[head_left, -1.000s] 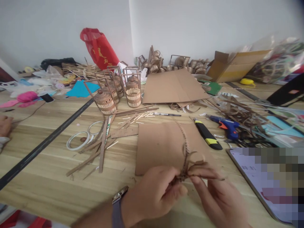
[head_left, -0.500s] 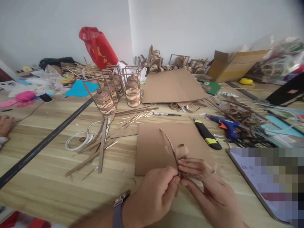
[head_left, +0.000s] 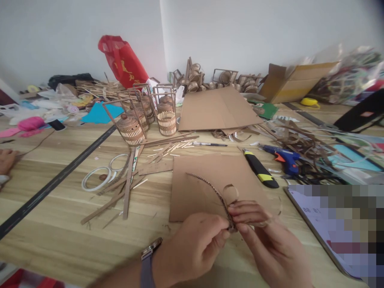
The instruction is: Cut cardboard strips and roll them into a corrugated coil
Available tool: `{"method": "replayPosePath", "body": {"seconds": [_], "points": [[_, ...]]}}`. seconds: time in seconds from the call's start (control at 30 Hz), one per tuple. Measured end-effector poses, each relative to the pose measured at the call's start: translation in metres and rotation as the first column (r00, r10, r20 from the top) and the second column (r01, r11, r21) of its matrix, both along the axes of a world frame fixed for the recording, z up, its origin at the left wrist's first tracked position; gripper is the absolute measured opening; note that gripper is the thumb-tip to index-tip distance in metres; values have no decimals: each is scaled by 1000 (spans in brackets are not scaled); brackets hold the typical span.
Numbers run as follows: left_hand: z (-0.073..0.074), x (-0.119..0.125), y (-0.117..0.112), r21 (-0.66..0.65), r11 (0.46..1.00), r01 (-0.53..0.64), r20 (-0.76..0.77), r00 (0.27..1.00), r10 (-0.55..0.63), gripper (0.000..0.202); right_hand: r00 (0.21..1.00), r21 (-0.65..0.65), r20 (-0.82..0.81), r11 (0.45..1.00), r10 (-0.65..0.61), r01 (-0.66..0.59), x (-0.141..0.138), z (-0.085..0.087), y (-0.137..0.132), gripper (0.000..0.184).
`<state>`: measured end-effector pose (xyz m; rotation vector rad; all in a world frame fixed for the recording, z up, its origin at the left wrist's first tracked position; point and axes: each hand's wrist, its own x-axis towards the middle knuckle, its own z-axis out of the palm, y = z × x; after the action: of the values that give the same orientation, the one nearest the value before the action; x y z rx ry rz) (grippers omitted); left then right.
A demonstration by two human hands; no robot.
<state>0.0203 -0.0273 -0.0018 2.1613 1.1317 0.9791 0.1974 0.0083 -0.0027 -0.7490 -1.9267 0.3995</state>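
A narrow corrugated cardboard strip (head_left: 210, 185) curves up and to the left from between my hands, its fluted edge showing. My left hand (head_left: 195, 244), with a watch on its wrist, pinches the strip's near end between thumb and forefinger. Opposite it, my right hand (head_left: 264, 236) grips the same end with fingers and thumb. A thin brown paper strip (head_left: 231, 192) loops up beside the right fingertips. What lies inside the pinch is hidden by the fingers. Beneath both hands lies a flat cardboard sheet (head_left: 192, 200) on the wooden table.
Right of the sheet lie a utility knife (head_left: 261, 168), a blue glue gun (head_left: 283, 158) and a tablet (head_left: 312, 216). Cardboard strips (head_left: 127, 184) and tape rolls (head_left: 96, 179) are at left. Small lidded baskets (head_left: 130, 130) stand behind. Another person's hand (head_left: 6, 160) rests at far left.
The free end of the corrugated strip has swung left and lower, and more of its curve shows. Both hands have moved slightly right and down, still holding it.
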Motion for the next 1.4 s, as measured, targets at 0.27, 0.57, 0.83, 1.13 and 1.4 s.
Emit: {"method": "replayPosePath", "body": {"seconds": [0.27, 0.57, 0.83, 1.13, 1.4], "points": [[-1, 3, 2, -222, 974, -40, 74, 996, 58, 33, 994, 206, 111, 978, 9, -32, -2, 2, 1, 10], [1, 3, -4, -80, 991, -108, -34, 994, 106, 22, 990, 191, 136, 982, -35, 8, -3, -3, -3, 17], [-4, 0, 1, 51, 997, -66, 5, 998, 66, 29, 997, 49, 65, 998, 33, -36, -2, -3, -2, 16], [3, 2, -3, -50, 998, -46, -83, 996, 42, 36, 996, 98, 85, 995, 8, -17, -1, -2, -4, 17], [0, 4, -3, 5, 1000, -6, -121, 993, 7, 35, 999, 60, 3, 998, -36, 36, -4, 2, -6, 12]]}}
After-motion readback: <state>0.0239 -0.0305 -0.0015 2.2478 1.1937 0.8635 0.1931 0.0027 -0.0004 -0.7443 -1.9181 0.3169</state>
